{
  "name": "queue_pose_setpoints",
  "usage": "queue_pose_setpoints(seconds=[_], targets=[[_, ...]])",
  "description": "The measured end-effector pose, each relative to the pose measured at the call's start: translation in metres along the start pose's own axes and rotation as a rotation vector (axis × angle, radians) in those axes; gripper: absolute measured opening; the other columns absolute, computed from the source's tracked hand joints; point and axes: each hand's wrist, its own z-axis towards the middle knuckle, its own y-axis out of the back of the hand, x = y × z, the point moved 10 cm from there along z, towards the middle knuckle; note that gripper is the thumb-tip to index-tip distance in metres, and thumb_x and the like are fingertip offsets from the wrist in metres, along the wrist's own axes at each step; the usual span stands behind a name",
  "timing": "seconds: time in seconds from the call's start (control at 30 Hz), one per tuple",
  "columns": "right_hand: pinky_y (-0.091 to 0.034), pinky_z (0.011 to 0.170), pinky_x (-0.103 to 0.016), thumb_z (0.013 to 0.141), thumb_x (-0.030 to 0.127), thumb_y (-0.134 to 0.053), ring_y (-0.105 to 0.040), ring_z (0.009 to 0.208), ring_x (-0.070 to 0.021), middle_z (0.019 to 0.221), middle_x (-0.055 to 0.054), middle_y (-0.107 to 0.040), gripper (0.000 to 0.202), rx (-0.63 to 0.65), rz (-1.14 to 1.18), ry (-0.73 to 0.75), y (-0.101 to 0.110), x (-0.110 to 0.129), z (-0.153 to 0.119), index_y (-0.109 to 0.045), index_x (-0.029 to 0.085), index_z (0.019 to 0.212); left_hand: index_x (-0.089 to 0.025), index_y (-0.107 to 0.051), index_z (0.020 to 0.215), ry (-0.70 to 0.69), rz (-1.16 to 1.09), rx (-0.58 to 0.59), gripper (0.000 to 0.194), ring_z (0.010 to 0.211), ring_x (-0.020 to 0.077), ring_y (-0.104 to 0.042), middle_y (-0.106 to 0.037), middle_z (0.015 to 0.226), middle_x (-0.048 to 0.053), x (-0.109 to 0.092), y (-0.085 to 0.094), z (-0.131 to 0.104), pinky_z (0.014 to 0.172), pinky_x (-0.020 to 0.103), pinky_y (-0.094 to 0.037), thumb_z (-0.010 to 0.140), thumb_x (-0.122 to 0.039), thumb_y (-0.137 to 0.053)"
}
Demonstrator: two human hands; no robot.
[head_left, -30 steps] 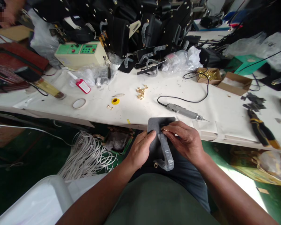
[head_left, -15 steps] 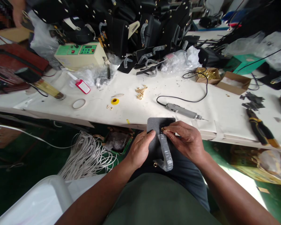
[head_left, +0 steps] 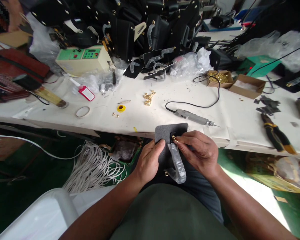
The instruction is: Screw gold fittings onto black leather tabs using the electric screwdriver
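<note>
My left hand (head_left: 148,160) grips a dark grey panel (head_left: 162,131) by its left side, thumb on top. At the panel's right part, my right hand (head_left: 200,151) pinches a small gold fitting (head_left: 174,138) between thumb and index finger, over a black patch. A plastic-wrapped strap (head_left: 177,163) hangs below the fitting, with another gold piece (head_left: 166,173) at its lower end. On the table (head_left: 130,125) beyond lie a pile of gold fittings (head_left: 148,98), a yellow tape roll (head_left: 121,108) and a grey rotary tool (head_left: 193,117).
Black bags (head_left: 125,36) heap along the back. A control box (head_left: 83,60), a red-labelled bottle (head_left: 86,93) and a white ring (head_left: 82,111) stand or lie at left. At right are pliers (head_left: 276,133) and small cardboard boxes (head_left: 247,86). White cord (head_left: 92,166) lies below.
The view has shifted slightly. The panel is tilted a little differently, and the gold fitting shows more clearly between my right fingertips. Both hands keep their hold.
</note>
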Motion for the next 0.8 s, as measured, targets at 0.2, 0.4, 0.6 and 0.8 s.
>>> queue_pose_setpoints(seconds=[0.2, 0.4, 0.6, 0.8], targets=[[-0.056, 0.07, -0.032, 0.085, 0.004, -0.08, -0.07, 0.08, -0.0177, 0.096, -0.007, -0.076, 0.031, -0.036, 0.003, 0.041, 0.009, 0.012, 0.0, -0.076, 0.02, 0.112, -0.018, -0.078, 0.128, -0.035, 0.009, -0.011, 0.042, 0.128, 0.0287, -0.068, -0.079, 0.127, 0.007, -0.009, -0.005, -0.012, 0.112, 0.034, -0.05, 0.104, -0.048, -0.061], [-0.057, 0.071, -0.033, 0.085, 0.007, -0.081, -0.07, 0.08, -0.0184, 0.096, -0.007, -0.076, 0.032, -0.041, 0.026, 0.014, 0.007, 0.01, 0.0, -0.077, 0.021, 0.114, -0.017, -0.075, 0.132, -0.045, -0.008, -0.044, 0.043, 0.129, 0.0287, -0.067, -0.077, 0.132, 0.008, -0.005, -0.003, -0.017, 0.112, 0.034, -0.051, 0.104, -0.047, -0.06], [-0.06, 0.079, -0.037, 0.09, 0.019, -0.08, -0.073, 0.09, -0.0218, 0.102, -0.009, -0.076, 0.03, 0.037, 0.083, -0.077, -0.007, 0.007, -0.004, -0.076, 0.023, 0.119, -0.021, -0.073, 0.135, -0.113, 0.249, -0.131, 0.044, 0.128, 0.0286, -0.066, -0.076, 0.134, 0.006, -0.015, 0.009, -0.021, 0.113, 0.035, -0.05, 0.106, -0.05, -0.056], [-0.059, 0.082, -0.035, 0.092, 0.033, -0.08, -0.072, 0.09, -0.0222, 0.099, -0.007, -0.075, 0.018, -0.072, 0.159, -0.28, -0.003, 0.0, -0.011, -0.074, 0.025, 0.107, -0.025, -0.06, 0.151, -0.309, 0.519, -0.019, 0.046, 0.135, 0.029, -0.063, -0.069, 0.145, 0.01, -0.033, -0.012, -0.025, 0.116, 0.04, -0.049, 0.111, -0.04, -0.042]])
